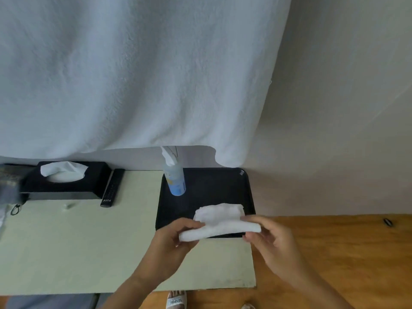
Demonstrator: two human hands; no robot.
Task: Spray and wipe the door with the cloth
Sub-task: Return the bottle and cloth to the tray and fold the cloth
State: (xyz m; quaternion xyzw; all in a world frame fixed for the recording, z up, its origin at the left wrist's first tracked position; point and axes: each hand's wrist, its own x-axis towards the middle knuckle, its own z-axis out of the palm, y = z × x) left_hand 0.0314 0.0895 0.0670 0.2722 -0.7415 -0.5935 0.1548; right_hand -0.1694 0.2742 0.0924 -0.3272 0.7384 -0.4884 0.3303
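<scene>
A single wide-angle head-worn view looks forward and steeply down, close over the pale green flat tabletop (66, 241), toward a hanging white fabric sheet (133, 74), seemingly bowed by lens distortion.

White cloth (219, 221) over a black tray (207, 186). Spray bottle (175, 177): clear pale-blue body, white trigger head, blue label with a yellow patch. Surface (78, 241): pale green. Tissue box (66, 181): black, with a white tissue. Remote control (111, 188): black. Hanging sheet (133, 74): white. Wall (345, 108): beige. Floor (345, 253): orange-brown wood grain. Sandal (176, 301): white with dark lettering.
</scene>
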